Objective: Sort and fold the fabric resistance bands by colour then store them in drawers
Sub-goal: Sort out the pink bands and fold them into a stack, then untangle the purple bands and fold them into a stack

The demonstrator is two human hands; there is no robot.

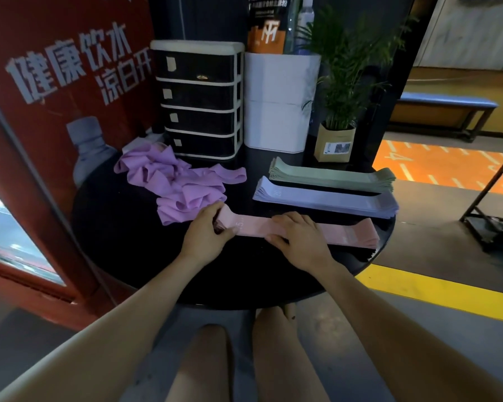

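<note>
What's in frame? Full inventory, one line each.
pink bands: one flat stack, pink, front of table under both hands
lilac-blue bands: one flat stack, behind the pink
green bands: one flat stack, sage green, behind the lilac-blue
purple bands: loose unsorted heap, purple, left of the stacks
drawer unit: one, four dark drawers in a cream frame, back of table, all closed
white box: one, right of the drawers
potted plant: one, green, tan pot, back right
table: one, black, round
left hand: grip pinching the pink stack's left end
right hand: curled over the stack's middle
</note>
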